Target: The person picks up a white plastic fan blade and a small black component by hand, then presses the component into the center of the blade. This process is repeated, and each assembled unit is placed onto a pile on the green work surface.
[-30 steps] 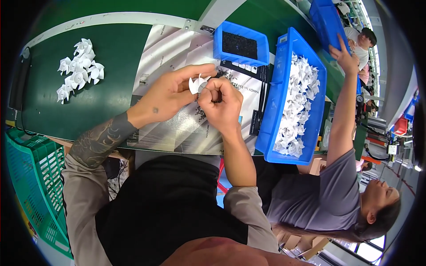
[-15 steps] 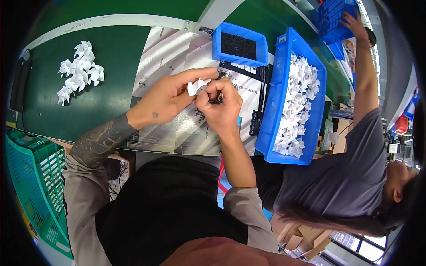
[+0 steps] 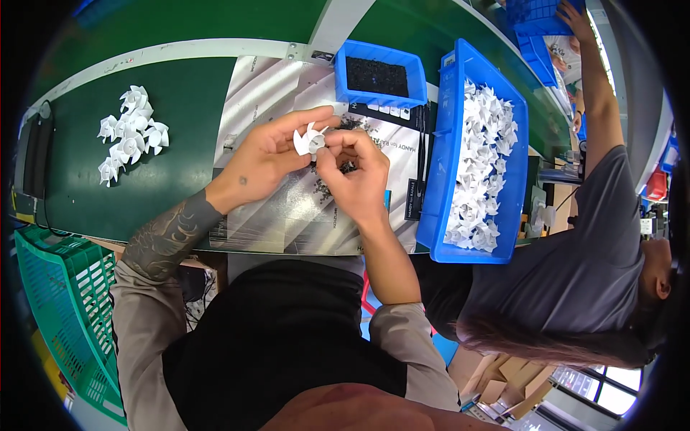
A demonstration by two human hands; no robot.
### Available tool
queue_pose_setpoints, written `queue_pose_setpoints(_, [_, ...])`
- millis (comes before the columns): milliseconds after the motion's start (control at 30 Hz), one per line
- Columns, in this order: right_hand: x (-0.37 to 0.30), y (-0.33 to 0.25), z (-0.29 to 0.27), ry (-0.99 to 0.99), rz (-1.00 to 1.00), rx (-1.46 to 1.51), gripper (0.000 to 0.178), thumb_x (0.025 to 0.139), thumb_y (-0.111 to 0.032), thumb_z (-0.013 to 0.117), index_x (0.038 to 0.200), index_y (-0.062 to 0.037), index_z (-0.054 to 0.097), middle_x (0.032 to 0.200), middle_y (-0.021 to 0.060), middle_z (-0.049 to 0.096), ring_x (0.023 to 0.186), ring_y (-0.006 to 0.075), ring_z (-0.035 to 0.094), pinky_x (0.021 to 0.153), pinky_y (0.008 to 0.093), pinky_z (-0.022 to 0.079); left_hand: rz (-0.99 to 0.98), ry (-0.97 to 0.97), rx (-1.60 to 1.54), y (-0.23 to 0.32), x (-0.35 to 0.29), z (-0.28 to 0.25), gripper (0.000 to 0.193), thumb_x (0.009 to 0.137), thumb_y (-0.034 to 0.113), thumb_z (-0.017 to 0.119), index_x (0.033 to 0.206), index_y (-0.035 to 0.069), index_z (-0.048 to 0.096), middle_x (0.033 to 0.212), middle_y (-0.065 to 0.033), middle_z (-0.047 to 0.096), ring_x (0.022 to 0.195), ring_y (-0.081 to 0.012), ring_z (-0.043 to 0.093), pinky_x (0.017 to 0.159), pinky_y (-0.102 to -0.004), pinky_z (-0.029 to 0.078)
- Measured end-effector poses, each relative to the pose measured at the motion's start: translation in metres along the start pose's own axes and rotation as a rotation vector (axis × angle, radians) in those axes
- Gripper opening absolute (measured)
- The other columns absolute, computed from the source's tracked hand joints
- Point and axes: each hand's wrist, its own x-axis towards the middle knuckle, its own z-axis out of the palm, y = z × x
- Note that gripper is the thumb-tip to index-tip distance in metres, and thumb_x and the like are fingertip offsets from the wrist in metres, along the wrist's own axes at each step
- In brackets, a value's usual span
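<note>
A small white plastic fan impeller is held over the work surface between my two hands. My left hand is closed around its left side, thumb below and fingers above. At its right edge, the curled thumb and fingers of my right hand pinch the hub; whether a tiny part sits between them is hidden. Small black pieces lie scattered on the printed sheet beneath and behind my hands. On the left of the green table, several more white impellers lie in a loose group.
A blue bin of small black pieces stands beyond my hands. To the right, a long blue crate holds many white impellers. A green basket is at lower left. A co-worker at the right reaches toward blue crates.
The impeller has tilted so its hub faces more toward me, and both hands have shifted slightly left. The view has turned a little. The co-worker's arm still reaches upward.
</note>
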Motion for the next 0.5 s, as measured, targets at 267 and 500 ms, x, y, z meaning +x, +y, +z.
queue_pose_setpoints(267, [0.003, -0.008, 0.008, 0.067, -0.148, -0.211, 0.012, 0.076, 0.003, 0.070, 0.085, 0.0003, 0.064, 0.074, 0.0055, 0.062, 0.058, 0.0095, 0.061, 0.050, 0.0210, 0.048, -0.004, 0.028, 0.197, -0.005, -0.002, 0.000, 0.058, 0.086, -0.014, 0.044, 0.141, 0.002, 0.036, 0.140, -0.0145, 0.045, 0.128, -0.0217, 0.045, 0.107, -0.0342, 0.036])
queue_pose_setpoints(500, [-0.001, -0.016, 0.008, 0.040, -0.284, -0.554, 0.011, 0.077, 0.003, 0.069, 0.088, -0.0004, 0.065, 0.074, 0.0074, 0.063, 0.056, 0.0143, 0.062, 0.047, 0.0262, 0.048, 0.036, 0.087, 0.414, -0.012, -0.005, 0.003, 0.056, 0.087, -0.015, 0.041, 0.141, 0.002, 0.036, 0.141, -0.0148, 0.043, 0.130, -0.0240, 0.043, 0.108, -0.0345, 0.035])
